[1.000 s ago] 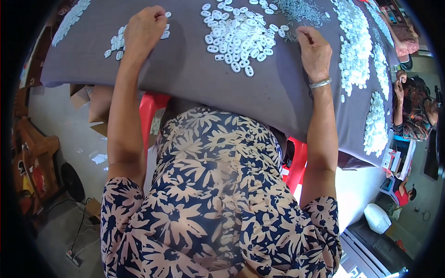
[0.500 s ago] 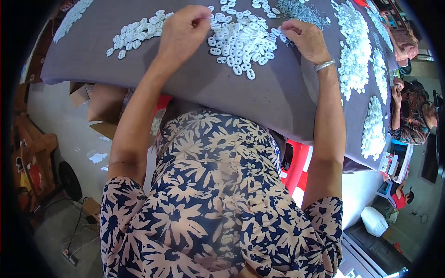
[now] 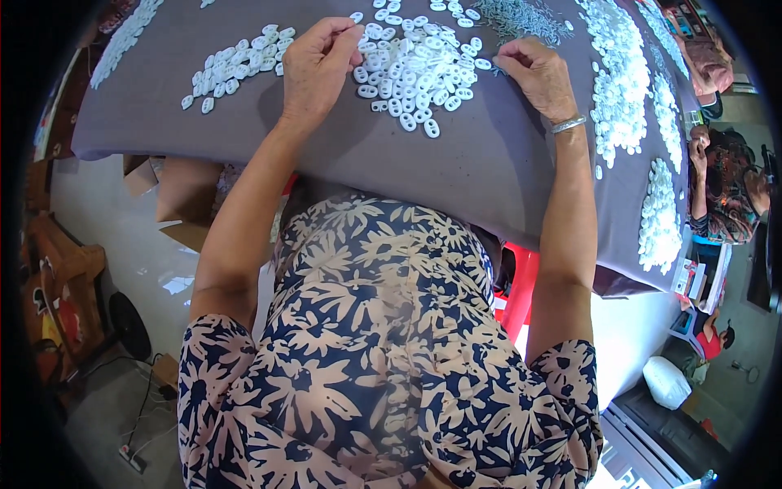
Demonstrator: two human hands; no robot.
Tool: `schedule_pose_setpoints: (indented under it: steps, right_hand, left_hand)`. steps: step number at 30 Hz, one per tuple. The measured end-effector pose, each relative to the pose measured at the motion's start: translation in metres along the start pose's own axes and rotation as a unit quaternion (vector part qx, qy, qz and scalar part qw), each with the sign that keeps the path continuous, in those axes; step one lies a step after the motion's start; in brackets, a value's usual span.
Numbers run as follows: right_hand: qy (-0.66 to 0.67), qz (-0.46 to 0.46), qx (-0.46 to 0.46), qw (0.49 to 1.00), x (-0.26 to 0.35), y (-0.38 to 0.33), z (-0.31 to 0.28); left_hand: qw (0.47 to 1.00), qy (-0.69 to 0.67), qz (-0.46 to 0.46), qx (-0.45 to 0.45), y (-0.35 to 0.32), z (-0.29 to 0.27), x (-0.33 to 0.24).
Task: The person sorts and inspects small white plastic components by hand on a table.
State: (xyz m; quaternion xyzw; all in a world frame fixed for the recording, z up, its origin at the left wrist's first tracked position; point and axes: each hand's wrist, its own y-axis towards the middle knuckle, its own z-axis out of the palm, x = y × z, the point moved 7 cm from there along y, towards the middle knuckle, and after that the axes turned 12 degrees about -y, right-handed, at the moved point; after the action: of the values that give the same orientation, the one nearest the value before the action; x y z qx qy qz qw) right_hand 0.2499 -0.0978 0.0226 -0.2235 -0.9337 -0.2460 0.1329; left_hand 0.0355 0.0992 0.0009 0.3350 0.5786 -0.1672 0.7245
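Note:
My left hand [image 3: 316,77] is at the left edge of a central pile of white oval two-hole plastic pieces [image 3: 419,69]. Its thumb and forefinger are pinched together, and whatever lies between them is hidden. Right of the pile, my right hand [image 3: 538,80], a bracelet on its wrist, is closed in a pinch near the tabletop. One white oval piece [image 3: 483,63] lies just beside those fingertips. What the right fingers hold is too small to make out. Beyond the right hand spreads a heap of small grey screw-like pins [image 3: 521,19].
A looser group of white ovals [image 3: 236,63] lies left on the grey tablecloth [image 3: 456,175]. Large white heaps [image 3: 619,81] run along the right side, with another heap [image 3: 658,220] near the right corner. A co-worker [image 3: 725,187] sits beyond the right edge. Cardboard boxes [image 3: 186,189] stand below the left edge.
My left hand has come slightly nearer to me, its fingertips lower along the pile's left edge. My right hand stays pinched in nearly the same place. The view has shifted slightly.

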Motion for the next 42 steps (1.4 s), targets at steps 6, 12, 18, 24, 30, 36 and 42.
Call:
schedule_pose_setpoints:
  steps: [6,12,18,24,30,36,42]
  right_hand:
    - [-0.011,0.007,0.078,0.997,0.006,-0.004,0.001]
    - [0.022,0.032,0.232,0.972,0.004,-0.015,0.003]
    - [0.101,0.074,0.203,0.971,-0.015,-0.015,-0.004]
    - [0.095,0.095,0.207,0.969,-0.021,-0.017,-0.003]
    - [0.053,0.098,0.138,0.984,-0.023,-0.012,-0.013]
    - [0.168,0.060,0.154,0.972,-0.008,-0.013,-0.003]
    - [0.100,-0.127,0.123,0.979,0.072,-0.011,0.023]
  left_hand:
    - [0.999,0.032,0.007,0.034,0.000,0.002,0.001]
    - [0.998,0.046,0.001,0.042,0.002,0.004,0.006]
    - [0.997,0.055,0.003,0.049,0.002,0.003,0.006]
    - [0.997,0.060,0.005,0.043,0.002,0.003,0.007]
    - [0.997,0.065,-0.014,0.043,0.002,0.001,0.008]
    - [0.996,0.064,-0.012,0.054,0.004,0.006,0.008]
    - [0.997,0.053,-0.008,0.048,0.004,0.000,0.015]
